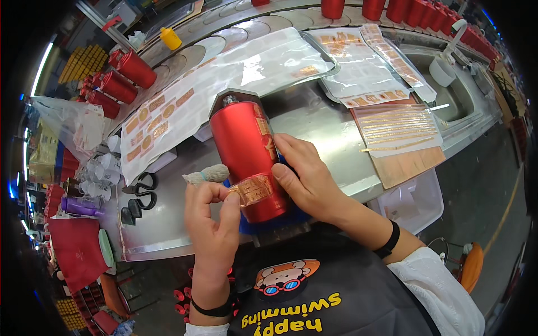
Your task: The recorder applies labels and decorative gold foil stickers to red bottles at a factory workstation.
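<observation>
A red metallic tumbler (241,140) lies in front of me on a small stand, its base end near a dark angular bracket (219,102). A clear strip with a gold pattern (255,190) lies across its narrower lower part. My left hand (213,227) pinches the left end of this strip between thumb and forefinger. Against the tumbler's right side my right hand (308,179) is wrapped, thumb resting near the strip. More gold decoration (263,131) shows on the tumbler above my right fingers. A grey-green cloth bundle (207,175) sits just beyond my left fingers.
Black-handled scissors (147,190) lie to the left on the metal table (185,224). Sheets of gold decals (162,120) spread behind the tumbler; a board with gold strips (400,131) lies right. Red tumblers (134,68) line the conveyor (193,53). A sink (457,101) is far right.
</observation>
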`<state>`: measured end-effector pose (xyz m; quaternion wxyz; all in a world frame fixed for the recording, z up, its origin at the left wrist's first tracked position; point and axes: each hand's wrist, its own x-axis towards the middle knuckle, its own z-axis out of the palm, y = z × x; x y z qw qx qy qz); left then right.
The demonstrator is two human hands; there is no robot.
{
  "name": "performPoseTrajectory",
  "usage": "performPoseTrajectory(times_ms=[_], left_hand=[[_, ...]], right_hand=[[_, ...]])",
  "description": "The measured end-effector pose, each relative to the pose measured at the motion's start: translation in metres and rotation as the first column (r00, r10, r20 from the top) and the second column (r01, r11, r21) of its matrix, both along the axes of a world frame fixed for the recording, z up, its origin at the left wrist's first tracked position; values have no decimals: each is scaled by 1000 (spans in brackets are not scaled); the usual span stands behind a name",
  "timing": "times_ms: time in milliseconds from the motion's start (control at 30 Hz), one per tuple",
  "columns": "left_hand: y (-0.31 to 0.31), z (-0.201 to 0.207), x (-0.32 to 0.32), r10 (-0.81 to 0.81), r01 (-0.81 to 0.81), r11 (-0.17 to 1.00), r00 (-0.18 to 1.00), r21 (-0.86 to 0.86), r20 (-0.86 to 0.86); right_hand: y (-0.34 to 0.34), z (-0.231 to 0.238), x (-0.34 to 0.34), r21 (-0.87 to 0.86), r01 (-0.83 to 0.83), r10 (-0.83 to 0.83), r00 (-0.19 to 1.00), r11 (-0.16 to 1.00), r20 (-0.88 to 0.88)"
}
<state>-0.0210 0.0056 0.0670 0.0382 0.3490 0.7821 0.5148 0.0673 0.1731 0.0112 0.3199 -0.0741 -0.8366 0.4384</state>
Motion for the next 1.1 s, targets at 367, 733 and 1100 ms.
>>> performPoseTrajectory(times_ms=[367, 733, 1100], left_hand=[[-2, 3, 0, -2, 0, 999, 998, -44, -58], [-2, -4, -3, 13, -15, 999, 999, -52, -53], [-3, -20, -7, 50, -49, 998, 998, -36, 25]], right_hand=[[-4, 3, -4, 95, 37, -40, 999, 995, 32], [-1, 0, -2, 2, -13, 13, 1000, 1000, 16], [-3, 3, -2, 48, -7, 5, 999, 999, 36]])
